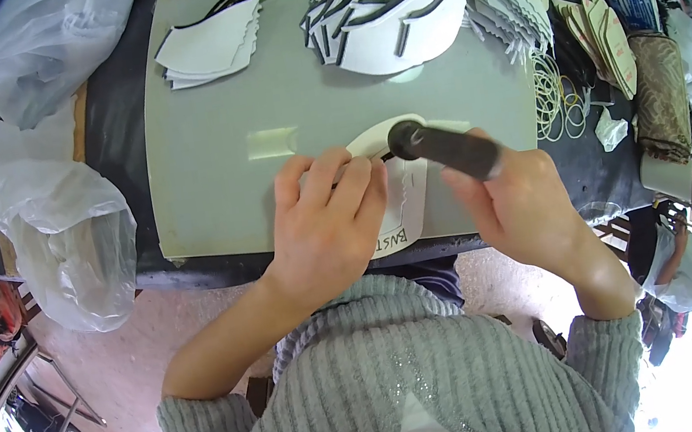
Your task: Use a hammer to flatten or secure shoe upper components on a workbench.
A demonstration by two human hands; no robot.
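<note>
In front of me a white curved piece [415, 197], marked with dark handwriting at its near end, lies on the grey-green board [212, 173]. My left hand [324, 219] rests on its left side, fingers bent and close together, pressing it down. My right hand [529, 199] is closed round a dark hammer [451, 148], whose round end is over the upper part of the white piece, near my left fingertips. Whether the hammer touches the piece I cannot tell. What lies under my left fingers is hidden.
Stacks of white pieces with black edging [398, 23] lie at the far side, with a smaller stack [215, 40] far left. Grey scalloped pieces [508, 3], white cord [555, 98] and a patterned fabric roll [659, 97] lie right. Plastic bags [54, 213] cover the left. Another person [680, 262] is at right.
</note>
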